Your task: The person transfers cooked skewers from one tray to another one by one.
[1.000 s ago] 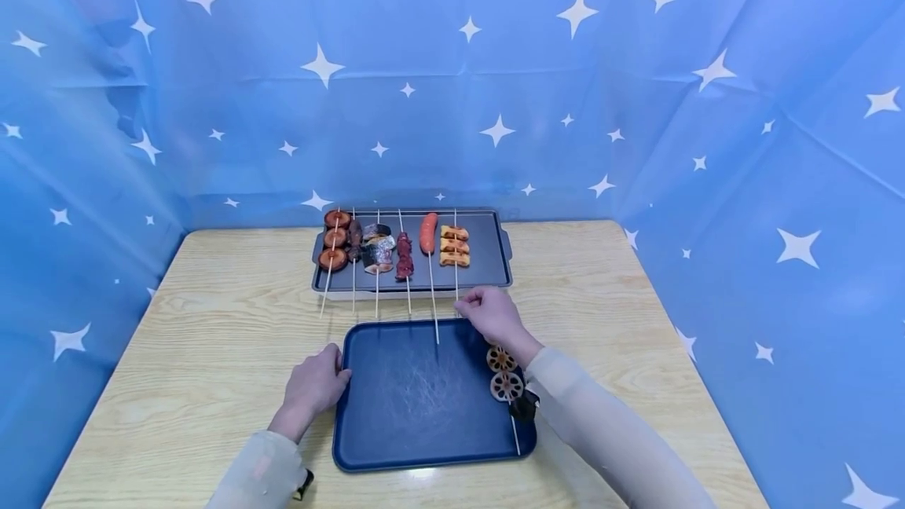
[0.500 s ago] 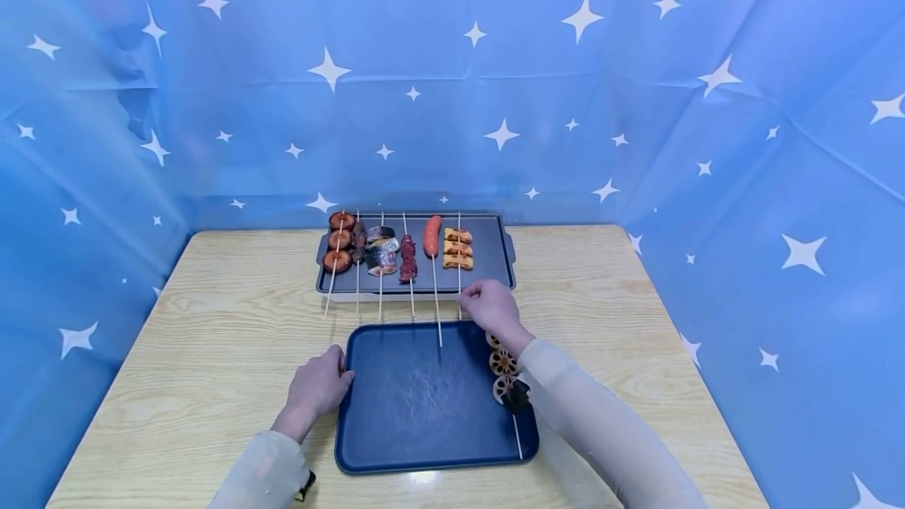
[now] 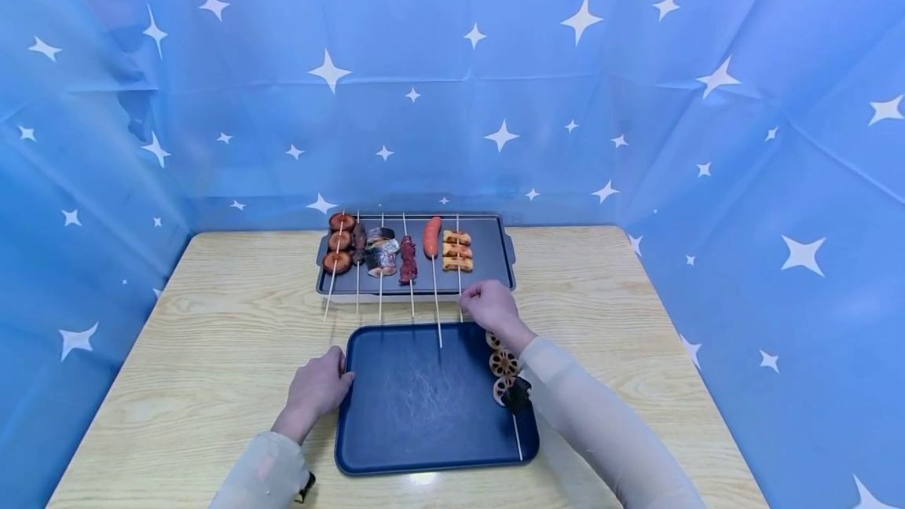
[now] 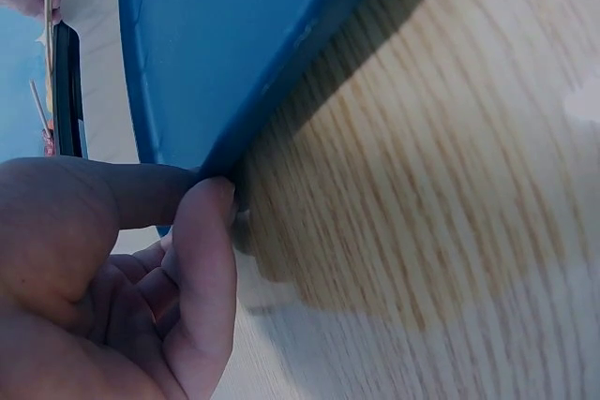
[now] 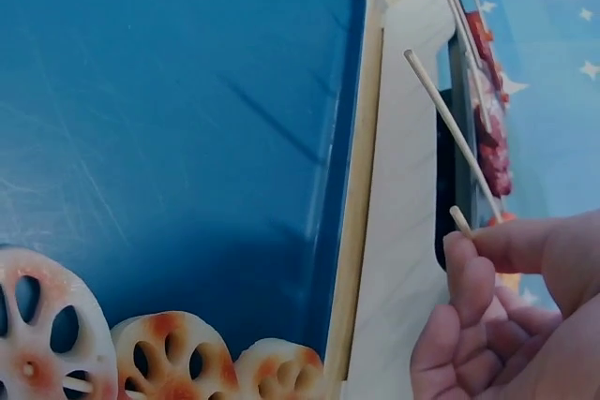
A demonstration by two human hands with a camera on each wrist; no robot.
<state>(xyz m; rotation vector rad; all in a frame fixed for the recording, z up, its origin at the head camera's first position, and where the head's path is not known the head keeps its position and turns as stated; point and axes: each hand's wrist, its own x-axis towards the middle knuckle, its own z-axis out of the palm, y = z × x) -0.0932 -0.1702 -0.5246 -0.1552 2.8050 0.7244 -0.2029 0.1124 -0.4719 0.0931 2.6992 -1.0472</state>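
**Right-Hand Pinch Stays on Yellow-Food Skewer**

In the head view, the right hand [image 3: 491, 309] pinches the stick of the yellow-food skewer [image 3: 457, 250], whose food lies beyond the grip on the dark tray [image 3: 491, 246]. Little has changed in half a second, suggesting work on this skewer is unfinished.

In the left wrist view, the left hand [image 4: 117, 292] pinches the corner of the blue tray [image 4: 216, 44].

In the right wrist view, the stick's end pokes from the grip; the hand largely hides its food, and lotus slices [image 5: 172, 389], nearer the wearer, are cut off.
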